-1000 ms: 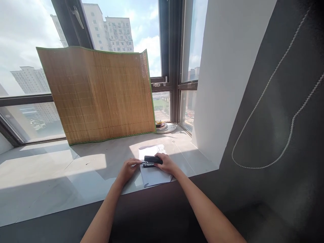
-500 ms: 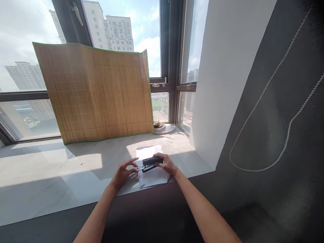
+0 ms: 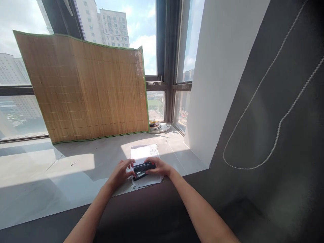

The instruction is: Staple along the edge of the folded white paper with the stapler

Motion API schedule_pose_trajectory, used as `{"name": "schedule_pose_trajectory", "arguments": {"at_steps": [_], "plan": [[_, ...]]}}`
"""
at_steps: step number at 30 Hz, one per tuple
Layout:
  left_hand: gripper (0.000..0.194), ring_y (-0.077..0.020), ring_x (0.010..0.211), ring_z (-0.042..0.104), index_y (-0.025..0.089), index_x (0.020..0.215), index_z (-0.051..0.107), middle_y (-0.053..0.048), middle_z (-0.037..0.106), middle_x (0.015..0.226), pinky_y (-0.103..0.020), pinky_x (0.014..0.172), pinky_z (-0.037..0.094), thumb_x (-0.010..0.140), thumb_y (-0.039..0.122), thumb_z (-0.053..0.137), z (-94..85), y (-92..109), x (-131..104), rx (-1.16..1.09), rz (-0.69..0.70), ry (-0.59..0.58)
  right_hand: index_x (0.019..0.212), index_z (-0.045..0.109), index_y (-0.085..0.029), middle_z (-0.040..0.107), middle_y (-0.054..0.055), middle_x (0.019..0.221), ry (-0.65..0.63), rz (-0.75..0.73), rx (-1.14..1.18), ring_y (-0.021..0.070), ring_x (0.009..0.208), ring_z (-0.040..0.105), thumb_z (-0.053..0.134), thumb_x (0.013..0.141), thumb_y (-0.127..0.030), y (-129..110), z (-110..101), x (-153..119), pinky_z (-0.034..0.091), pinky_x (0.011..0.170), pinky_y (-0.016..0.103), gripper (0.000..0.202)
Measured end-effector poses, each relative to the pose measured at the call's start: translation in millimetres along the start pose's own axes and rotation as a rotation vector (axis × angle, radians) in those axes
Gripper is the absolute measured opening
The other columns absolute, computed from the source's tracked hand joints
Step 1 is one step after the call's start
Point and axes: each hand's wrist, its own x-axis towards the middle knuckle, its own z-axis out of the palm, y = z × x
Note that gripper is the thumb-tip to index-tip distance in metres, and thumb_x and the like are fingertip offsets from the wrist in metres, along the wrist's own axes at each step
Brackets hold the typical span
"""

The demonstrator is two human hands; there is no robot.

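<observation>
A black stapler [image 3: 143, 166] lies within the grip of my right hand [image 3: 157, 166], whose fingers wrap round its right end. Its two arms are spread apart at the left end. There my left hand [image 3: 123, 172] has its thumb and fingers curled at the tip of the stapler; whether they pinch something small is too small to tell. Beneath both hands is white paper [image 3: 141, 153], with printed marks near its top right corner.
Behind the paper, a bamboo mat [image 3: 88, 91] with green edging leans against the window. Stacked round items [image 3: 158, 126] stand in the sill's corner. A beaded cord [image 3: 253, 98] hangs at the right. The sill [image 3: 68, 182] ends at a front edge.
The stapler's left end has come to my left fingertips, and the thin metal part that stuck out there no longer shows. The view has shifted slightly to the right.
</observation>
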Motion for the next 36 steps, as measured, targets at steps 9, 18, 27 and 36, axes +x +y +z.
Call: {"name": "schedule_pose_trajectory", "arguments": {"at_steps": [9, 18, 27, 36], "plan": [[0.035, -0.0313, 0.135, 0.058, 0.029, 0.129, 0.073, -0.010, 0.064, 0.146, -0.049, 0.112, 0.047, 0.097, 0.037, 0.062, 6.6, -14.7, 3.0, 0.129, -0.027, 0.031, 0.113, 0.076, -0.022, 0.074, 0.009, 0.112, 0.726, 0.187, -0.082, 0.0255, 0.102, 0.068, 0.074, 0.080, -0.031, 9.9, -11.8, -1.1, 0.055, 0.095, 0.041, 0.034], [0.030, -0.0311, 0.125, 0.064, 0.028, 0.117, 0.078, -0.010, 0.072, 0.134, -0.044, 0.110, 0.047, 0.093, 0.038, 0.063, 13.6, -18.0, 0.7, 0.050, -0.102, 0.017, 0.113, 0.076, -0.020, 0.075, 0.010, 0.114, 0.719, 0.283, -0.251, 0.0300, 0.110, 0.067, 0.065, 0.084, -0.039, 29.4, -98.3, -71.5, 0.049, 0.104, 0.049, 0.036], [0.031, -0.0302, 0.114, 0.066, 0.026, 0.115, 0.078, -0.010, 0.074, 0.122, -0.041, 0.104, 0.048, 0.090, 0.038, 0.065, 7.6, -5.9, 1.6, 0.052, -0.131, -0.008, 0.119, 0.077, -0.024, 0.072, 0.008, 0.120, 0.479, 0.207, -0.273, 0.0284, 0.118, 0.063, 0.063, 0.087, -0.033, 23.2, -93.6, -67.1, 0.045, 0.110, 0.047, 0.036], [0.026, -0.0282, 0.106, 0.065, 0.025, 0.112, 0.073, -0.008, 0.070, 0.113, -0.040, 0.098, 0.046, 0.091, 0.035, 0.062, 4.0, -3.1, 1.3, 0.082, -0.114, -0.044, 0.125, 0.074, -0.024, 0.070, 0.007, 0.116, 0.311, 0.163, -0.214, 0.0259, 0.113, 0.064, 0.063, 0.091, -0.032, 21.8, -91.1, -57.4, 0.048, 0.105, 0.043, 0.037]]}}
